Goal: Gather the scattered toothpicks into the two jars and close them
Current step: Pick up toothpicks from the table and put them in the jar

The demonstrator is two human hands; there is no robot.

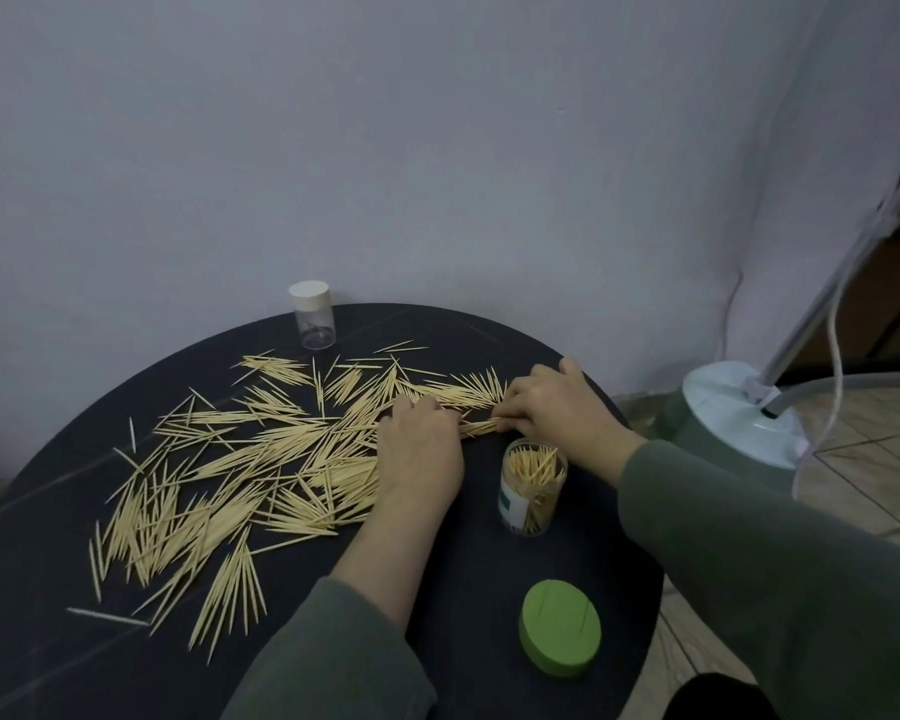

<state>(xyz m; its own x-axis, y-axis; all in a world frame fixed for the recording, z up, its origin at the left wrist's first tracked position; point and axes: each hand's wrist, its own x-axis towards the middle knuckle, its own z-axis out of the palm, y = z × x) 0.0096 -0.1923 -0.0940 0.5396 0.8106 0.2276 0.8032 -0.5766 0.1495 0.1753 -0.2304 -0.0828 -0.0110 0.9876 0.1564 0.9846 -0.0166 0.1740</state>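
Both hands, left (419, 449) and right (562, 407), pinch one toothpick bundle (481, 426) between them, squaring it for the open jar (532, 485) just beneath that grip.

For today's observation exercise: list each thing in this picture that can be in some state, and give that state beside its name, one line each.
open jar: upright, lid off, partly filled with toothpicks.
green lid: off, lying on the table.
white-capped jar: upright, closed, seemingly almost empty.
scattered toothpicks: loose, spread over the table.
left hand: down on the toothpicks.
right hand: pinching a small bundle with the left.
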